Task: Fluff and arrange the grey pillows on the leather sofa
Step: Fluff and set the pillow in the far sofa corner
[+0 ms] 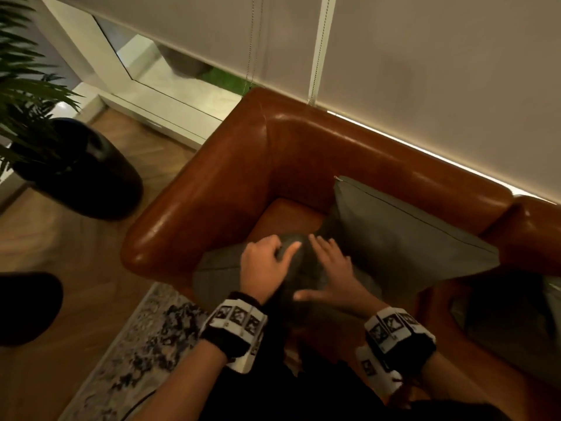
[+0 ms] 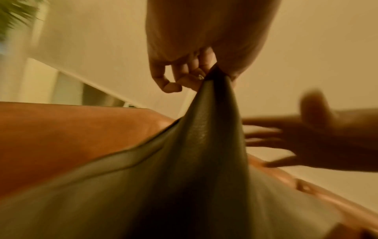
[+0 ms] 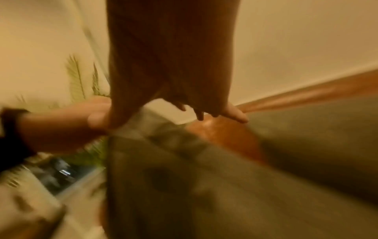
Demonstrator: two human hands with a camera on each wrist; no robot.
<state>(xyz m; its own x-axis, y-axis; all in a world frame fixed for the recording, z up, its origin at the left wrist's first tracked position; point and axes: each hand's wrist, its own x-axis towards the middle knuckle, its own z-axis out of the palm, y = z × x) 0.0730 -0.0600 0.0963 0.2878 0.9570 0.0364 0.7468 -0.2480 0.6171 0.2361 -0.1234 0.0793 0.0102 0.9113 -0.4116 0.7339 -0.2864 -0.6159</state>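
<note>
A grey pillow (image 1: 221, 271) stands on edge at the front of the brown leather sofa (image 1: 230, 165), near its left armrest. My left hand (image 1: 267, 262) pinches the pillow's upper corner (image 2: 212, 90), thumb and fingers curled round the fabric. My right hand (image 1: 331, 271) lies flat with spread, straight fingers against the pillow's right face. A second grey pillow (image 1: 403, 235) leans on the backrest just right of my hands, its zip edge up. The right wrist view is blurred; it shows my right hand (image 3: 214, 111) open over grey fabric (image 3: 204, 186).
A dark round planter (image 1: 85, 168) with a palm stands on the wooden floor left of the sofa. A patterned rug (image 1: 136, 338) lies in front. Roller blinds (image 1: 425, 71) hang behind the backrest. A dark rounded object (image 1: 27, 308) sits at the left edge.
</note>
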